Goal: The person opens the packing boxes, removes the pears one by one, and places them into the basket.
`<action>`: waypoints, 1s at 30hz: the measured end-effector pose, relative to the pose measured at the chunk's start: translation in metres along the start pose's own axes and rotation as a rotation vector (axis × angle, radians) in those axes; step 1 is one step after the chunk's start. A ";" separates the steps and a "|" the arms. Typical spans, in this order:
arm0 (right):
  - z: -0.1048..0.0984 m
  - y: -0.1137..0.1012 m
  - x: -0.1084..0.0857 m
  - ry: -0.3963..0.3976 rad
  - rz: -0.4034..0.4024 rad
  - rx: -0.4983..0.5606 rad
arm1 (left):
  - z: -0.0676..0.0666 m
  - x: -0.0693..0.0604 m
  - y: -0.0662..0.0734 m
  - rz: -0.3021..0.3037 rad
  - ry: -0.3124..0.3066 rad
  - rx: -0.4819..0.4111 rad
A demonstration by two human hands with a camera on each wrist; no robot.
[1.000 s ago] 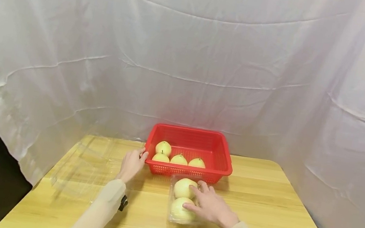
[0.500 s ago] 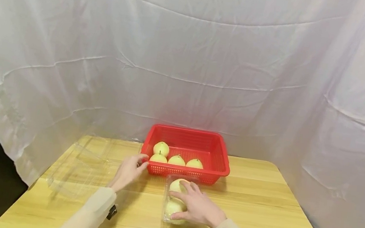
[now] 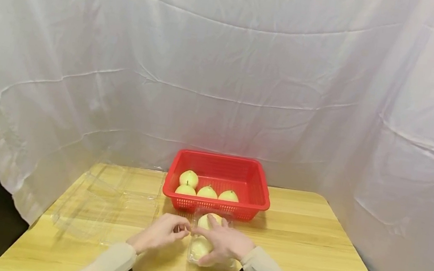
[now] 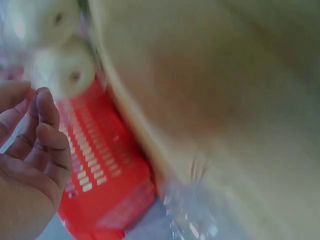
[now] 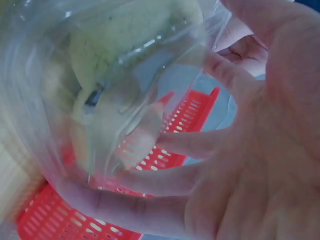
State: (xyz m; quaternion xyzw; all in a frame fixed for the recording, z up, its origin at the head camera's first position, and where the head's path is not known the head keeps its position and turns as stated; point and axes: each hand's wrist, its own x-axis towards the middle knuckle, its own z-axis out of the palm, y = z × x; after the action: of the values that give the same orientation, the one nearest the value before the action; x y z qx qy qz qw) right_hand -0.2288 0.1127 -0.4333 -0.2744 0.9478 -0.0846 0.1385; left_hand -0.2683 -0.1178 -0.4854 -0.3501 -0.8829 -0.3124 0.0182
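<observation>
Two yellow pears, a far one point(image 3: 206, 222) and a near one point(image 3: 200, 248), sit in a clear plastic box point(image 3: 192, 260) in front of the red basket. My right hand point(image 3: 227, 241) lies over the box, fingers spread and fairly straight, across the pears. In the right wrist view, its fingers point(image 5: 145, 215) lie against the clear plastic. At the box's left side is my left hand point(image 3: 163, 233), its fingers loosely bent and close to the right fingertips. The left wrist view shows nothing plainly held between its thumb and fingers. The right hand hides part of both pears.
Behind the box stands a red perforated basket point(image 3: 216, 201) with several pears point(image 3: 207, 192) along its near and left sides. Clear plastic boxes point(image 3: 83, 214) lie on the wooden table point(image 3: 309, 250) at the left. White cloth point(image 3: 224, 85) hangs around the table.
My left hand has left the basket's left corner and come down and right to the box. The right hand has shifted left, farther over the pears. The box sits slightly more to the left.
</observation>
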 end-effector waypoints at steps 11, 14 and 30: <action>0.004 0.000 0.003 0.062 -0.040 -0.017 | 0.006 -0.005 0.004 -0.004 -0.057 -0.090; 0.004 0.001 0.004 0.080 -0.057 -0.038 | 0.006 -0.005 0.004 0.005 -0.061 -0.111; 0.008 0.004 0.004 0.120 -0.081 -0.065 | -0.001 -0.012 0.008 -0.112 -0.215 -0.306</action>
State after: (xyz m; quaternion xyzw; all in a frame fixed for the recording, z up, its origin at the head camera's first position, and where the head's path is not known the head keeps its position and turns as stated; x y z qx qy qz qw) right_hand -0.2320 0.1134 -0.4425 -0.3115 0.9447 -0.0756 0.0687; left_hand -0.2548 -0.1215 -0.4833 -0.3306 -0.8400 -0.4042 -0.1470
